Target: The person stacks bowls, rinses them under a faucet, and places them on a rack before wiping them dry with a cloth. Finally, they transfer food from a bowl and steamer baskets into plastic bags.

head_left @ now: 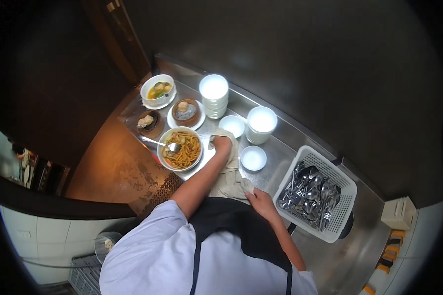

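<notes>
A beige cloth [230, 179] stretches between my two hands over the metal counter. My left hand [222, 144] is closed on its upper end, the fingers partly covered by the fabric. Lower down, near my body, my right hand [262, 201] grips the other end. Left of my left hand sits a white bowl of noodles [184, 150] with a serving spoon [157, 142] resting in it. Just above and to the right of the cloth are two small white bowls, one farther back [232, 126] and one nearer [253, 158].
Stacked white bowls [214, 101] [261, 128] stand along the wall. A soup bowl [158, 92] and dumpling steamers [186, 113] [150, 123] occupy the counter's left end. Right of my right hand, a white basket [347, 196] holds cutlery [310, 194]. A dark wall borders the back.
</notes>
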